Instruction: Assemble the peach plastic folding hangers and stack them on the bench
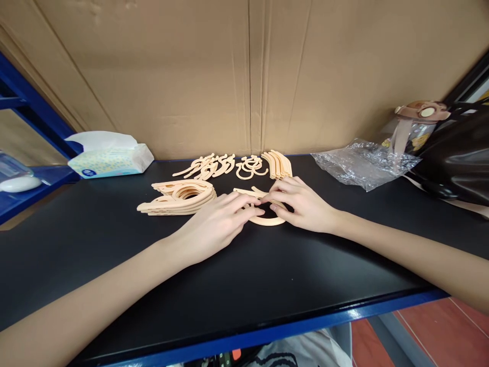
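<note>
My left hand [217, 221] and my right hand [301, 204] meet over a peach plastic curved part [267, 220] lying on the black table [244, 275]. Fingertips of both hands press on and grip this part; its middle is hidden under them. Just left of the hands lies a stack of assembled peach pieces [179, 196]. Behind the hands are a row of small hook-shaped peach parts [214, 165], a looped peach piece [250, 167] and a bundle of curved peach strips [278, 164].
A tissue pack [110, 158] sits at the back left near a blue shelf frame [26, 102]. A crumpled clear plastic bag [362, 163], a lidded cup [414, 127] and a dark bag [458, 158] are at the right. Cardboard wall [244, 66] stands behind.
</note>
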### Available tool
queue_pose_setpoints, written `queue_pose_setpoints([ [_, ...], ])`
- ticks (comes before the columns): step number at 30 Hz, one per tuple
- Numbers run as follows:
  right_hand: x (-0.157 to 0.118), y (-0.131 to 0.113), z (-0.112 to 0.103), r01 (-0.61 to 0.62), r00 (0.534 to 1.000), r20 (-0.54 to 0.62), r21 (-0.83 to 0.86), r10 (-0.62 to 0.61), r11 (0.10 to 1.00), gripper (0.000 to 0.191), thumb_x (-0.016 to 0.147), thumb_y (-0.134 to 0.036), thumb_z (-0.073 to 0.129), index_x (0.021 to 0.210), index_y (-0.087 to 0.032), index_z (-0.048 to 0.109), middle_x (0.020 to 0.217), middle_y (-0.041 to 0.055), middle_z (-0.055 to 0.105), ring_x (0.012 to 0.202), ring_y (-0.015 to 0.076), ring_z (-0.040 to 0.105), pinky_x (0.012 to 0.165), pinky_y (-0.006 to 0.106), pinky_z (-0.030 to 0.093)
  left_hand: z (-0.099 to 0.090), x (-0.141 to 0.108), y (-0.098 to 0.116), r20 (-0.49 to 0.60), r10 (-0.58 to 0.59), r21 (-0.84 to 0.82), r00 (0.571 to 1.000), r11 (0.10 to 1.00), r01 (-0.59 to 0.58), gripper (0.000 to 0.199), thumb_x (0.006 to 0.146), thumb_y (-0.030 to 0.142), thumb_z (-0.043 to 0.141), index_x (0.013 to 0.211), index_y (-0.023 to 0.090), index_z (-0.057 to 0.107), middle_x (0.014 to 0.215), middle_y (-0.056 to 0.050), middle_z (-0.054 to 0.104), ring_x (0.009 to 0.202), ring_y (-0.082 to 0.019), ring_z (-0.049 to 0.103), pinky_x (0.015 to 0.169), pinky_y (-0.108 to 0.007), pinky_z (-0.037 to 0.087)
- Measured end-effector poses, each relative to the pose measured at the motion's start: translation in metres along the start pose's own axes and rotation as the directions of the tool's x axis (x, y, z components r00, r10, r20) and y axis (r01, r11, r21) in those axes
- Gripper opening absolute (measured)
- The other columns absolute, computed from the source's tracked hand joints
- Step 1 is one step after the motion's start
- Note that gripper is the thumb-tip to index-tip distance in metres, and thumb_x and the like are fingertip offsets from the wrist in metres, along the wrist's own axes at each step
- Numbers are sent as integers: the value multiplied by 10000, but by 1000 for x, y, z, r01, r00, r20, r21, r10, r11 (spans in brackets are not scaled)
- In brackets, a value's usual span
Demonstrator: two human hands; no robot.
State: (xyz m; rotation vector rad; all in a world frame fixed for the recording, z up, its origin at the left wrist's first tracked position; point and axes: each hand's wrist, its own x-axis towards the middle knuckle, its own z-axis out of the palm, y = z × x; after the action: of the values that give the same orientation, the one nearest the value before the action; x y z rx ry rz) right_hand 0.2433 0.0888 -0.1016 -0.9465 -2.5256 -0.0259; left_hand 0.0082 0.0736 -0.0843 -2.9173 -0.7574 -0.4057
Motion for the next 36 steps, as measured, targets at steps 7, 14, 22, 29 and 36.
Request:
queue_pose_setpoints([
  [7, 1, 1, -1, 39, 999, 8, 24, -40, 999, 250, 890, -249, 469, 1082, -225, 628, 889, 36, 599, 865, 178, 499, 827, 340, 356, 1, 0, -2, 23, -18, 64, 1000, 998, 17, 318, 918, 97, 380, 1164, 185, 561, 1174, -66, 580, 1042, -211, 522, 835, -353, 465],
  [14, 0, 1, -3, 33, 999, 35, 51, -35, 998, 295, 918, -391, 459, 1102, -224, 618, 899, 42, 604, 879, 186, 497, 841, 342, 350, 1, 0, -2, 27, -5, 43, 1000, 999, 4, 317, 893, 79, 399, 1139, 171, 576, 1136, -66, 596, 1016, -202, 539, 813, -328, 477],
  [22, 0, -6, -3, 59, 995, 73, 130, -69, 990, 307, 939, -402, 417, 1104, -208, 587, 891, 36, 590, 830, 168, 487, 819, 324, 368, 0, 2, 1, 24, -114, -73, 993, 991, 115, 271, 956, 237, 349, 1094, 175, 573, 1040, -56, 611, 932, -187, 563, 783, -320, 452],
  [29, 0, -3, -3, 34, 999, 3, 148, -35, 988, 241, 952, -288, 380, 1109, -203, 541, 878, 30, 598, 837, 165, 519, 820, 335, 403, -2, 1, 2, 26, -216, -198, 976, 956, 217, 230, 945, 325, 415, 1113, 217, 528, 946, -14, 603, 873, -173, 564, 738, -297, 429],
  [36, 0, 1, -1, 81, 996, 17, 42, -82, 996, 274, 926, -257, 444, 1152, -241, 597, 1095, 58, 558, 1010, 176, 501, 911, 348, 413, 1, 2, 3, -38, -301, -131, 953, 947, 294, 175, 895, 301, 502, 1035, 208, 551, 941, -8, 569, 871, -186, 536, 723, -308, 418],
])
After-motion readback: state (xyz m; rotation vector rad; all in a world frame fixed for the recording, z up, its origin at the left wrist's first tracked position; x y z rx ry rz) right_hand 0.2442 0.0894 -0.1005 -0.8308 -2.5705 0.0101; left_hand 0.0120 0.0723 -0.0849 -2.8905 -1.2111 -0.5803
